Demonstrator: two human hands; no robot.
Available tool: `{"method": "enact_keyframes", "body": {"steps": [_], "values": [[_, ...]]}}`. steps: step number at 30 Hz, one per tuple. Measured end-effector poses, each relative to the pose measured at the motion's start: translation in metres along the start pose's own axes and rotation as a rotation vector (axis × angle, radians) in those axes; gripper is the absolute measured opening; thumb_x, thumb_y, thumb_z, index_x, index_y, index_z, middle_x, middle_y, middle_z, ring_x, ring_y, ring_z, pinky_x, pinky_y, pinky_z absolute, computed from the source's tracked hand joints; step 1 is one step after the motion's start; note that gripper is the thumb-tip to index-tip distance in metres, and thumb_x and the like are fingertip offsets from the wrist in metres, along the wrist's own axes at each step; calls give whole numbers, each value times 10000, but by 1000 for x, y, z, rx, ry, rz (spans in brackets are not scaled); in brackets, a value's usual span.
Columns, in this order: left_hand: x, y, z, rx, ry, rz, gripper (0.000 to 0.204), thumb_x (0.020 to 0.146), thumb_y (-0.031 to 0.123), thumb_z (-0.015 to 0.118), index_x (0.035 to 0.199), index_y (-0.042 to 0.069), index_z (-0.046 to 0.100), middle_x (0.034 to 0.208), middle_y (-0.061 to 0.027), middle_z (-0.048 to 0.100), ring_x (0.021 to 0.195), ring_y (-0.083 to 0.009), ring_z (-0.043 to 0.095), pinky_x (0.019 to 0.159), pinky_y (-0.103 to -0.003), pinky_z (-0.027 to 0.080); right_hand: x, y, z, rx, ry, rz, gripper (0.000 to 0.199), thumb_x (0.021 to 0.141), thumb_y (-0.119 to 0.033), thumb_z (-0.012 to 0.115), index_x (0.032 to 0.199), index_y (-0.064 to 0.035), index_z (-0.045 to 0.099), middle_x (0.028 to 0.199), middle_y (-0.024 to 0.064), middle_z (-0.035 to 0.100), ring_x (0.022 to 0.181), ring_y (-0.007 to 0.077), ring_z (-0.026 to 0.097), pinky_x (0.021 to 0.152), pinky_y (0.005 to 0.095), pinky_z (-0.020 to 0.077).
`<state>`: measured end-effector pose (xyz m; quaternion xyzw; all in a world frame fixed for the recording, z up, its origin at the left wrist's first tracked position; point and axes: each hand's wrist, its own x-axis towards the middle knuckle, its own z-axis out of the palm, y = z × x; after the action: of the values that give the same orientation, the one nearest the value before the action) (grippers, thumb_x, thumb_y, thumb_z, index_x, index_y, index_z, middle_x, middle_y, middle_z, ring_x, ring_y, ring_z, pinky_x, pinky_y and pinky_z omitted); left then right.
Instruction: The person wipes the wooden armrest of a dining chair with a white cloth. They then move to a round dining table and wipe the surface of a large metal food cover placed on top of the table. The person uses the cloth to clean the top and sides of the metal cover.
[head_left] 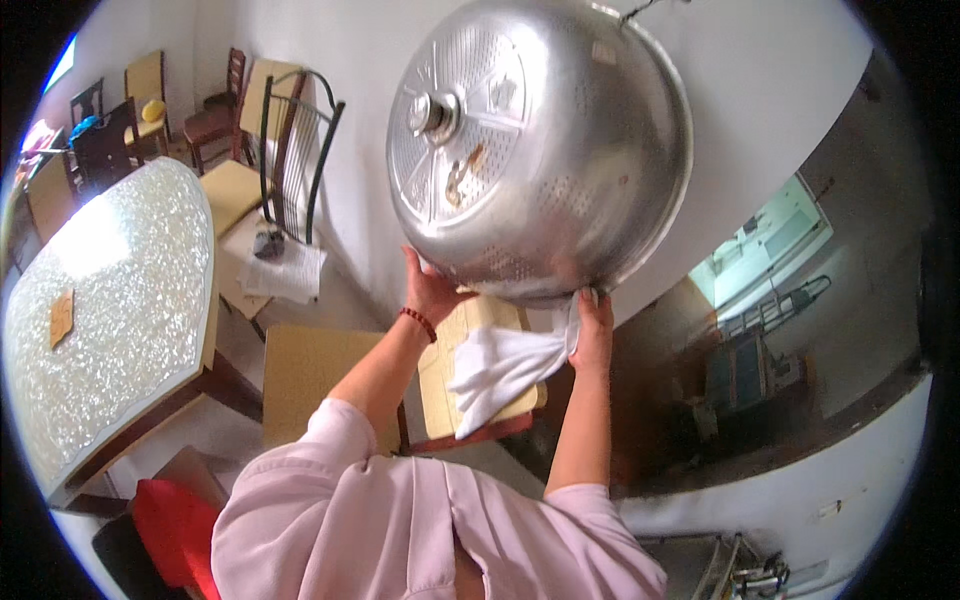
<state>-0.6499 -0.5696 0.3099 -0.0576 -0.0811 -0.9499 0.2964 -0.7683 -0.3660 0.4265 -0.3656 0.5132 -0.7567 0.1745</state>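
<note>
A large, round, silvery metal basin (550, 130) with perforated patches and a short hub on its end is in front of me, against the white wall. Its rim is to the right, where a dark wire shows above it. Brown stains mark the end near the hub. My left hand (430, 297), with a red bead bracelet at the wrist, grips the basin's lower left edge, its fingers partly hidden beneath. Under the lower right side, my right hand (592, 335) is closed on a white cloth (500, 370) near the rim. The cloth hangs down to the left.
A chair with a pale seat (445, 375) stands below the basin, another pale seat (320, 385) beside it. At the left is a speckled table (120, 270) with a brown cardboard piece (62, 318). More chairs line the far left wall. A doorway (765, 245) opens at right.
</note>
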Motion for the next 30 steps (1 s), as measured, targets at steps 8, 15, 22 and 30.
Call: {"method": "enact_keyframes", "body": {"steps": [8, 15, 22, 30], "values": [[-25, -2, -13, -81, 254, -10, 1011, 749, 818, 420, 1482, 149, 232, 1549, -143, 150, 1401, -384, 187, 1040, -718, 125, 9, -3, -11, -69, 133, -164, 406, 950, -434, 529, 947, -31, 575, 823, -14, 534, 718, 104, 473, 640, 275, 389], [12, -5, -49, -8, 80, -44, 908, 804, 789, 341, 1420, 122, 339, 1460, -167, 337, 1318, -381, 335, 1037, -673, 216, -29, -42, 1, -62, 222, -176, 446, 953, -442, 517, 1055, -14, 589, 867, -10, 578, 763, 115, 517, 704, 256, 416], [17, -8, -62, 237, -107, 27, 441, 950, 320, 518, 1305, 61, 483, 1292, -102, 528, 1156, -273, 504, 998, -417, 437, -55, -59, 5, 85, 15, -161, 414, 964, -379, 521, 1088, 5, 615, 992, 31, 640, 919, 140, 571, 863, 293, 430], [-33, 52, -2, 128, 196, 197, 341, 931, 250, 553, 1205, 47, 564, 1109, -101, 632, 1008, -239, 580, 857, -368, 512, -28, -90, 28, -120, -89, 26, 296, 947, -312, 538, 897, -51, 671, 817, 22, 600, 737, 137, 550, 664, 289, 464]]}}
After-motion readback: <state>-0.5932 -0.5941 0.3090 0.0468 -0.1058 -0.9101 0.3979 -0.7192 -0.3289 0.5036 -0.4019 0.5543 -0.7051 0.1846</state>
